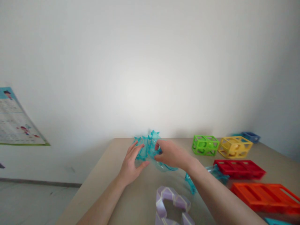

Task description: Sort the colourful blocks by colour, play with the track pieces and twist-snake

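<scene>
My left hand [131, 165] has its fingers and thumb spread, with nothing in its grasp, just in front of a see-through teal plastic piece [142, 148] with small prongs along its edges. Curled over the right part of these teal parts, my right hand [170, 153] has its fingers and thumb bent around a clear teal piece with a curved edge [164, 167]. Its fingertips partly cover that piece, so the exact contact is hard to see. Another clear teal part [191, 183] lies partly behind my right forearm.
A lilac faceted ring-like piece [173, 200] lies at the table's front. To the right are a green frame block [205, 145], a yellow one [235, 147], a red piece [239, 169], an orange piece [267, 197] and a blue piece [250, 137]. A white wall [150, 68] stands behind.
</scene>
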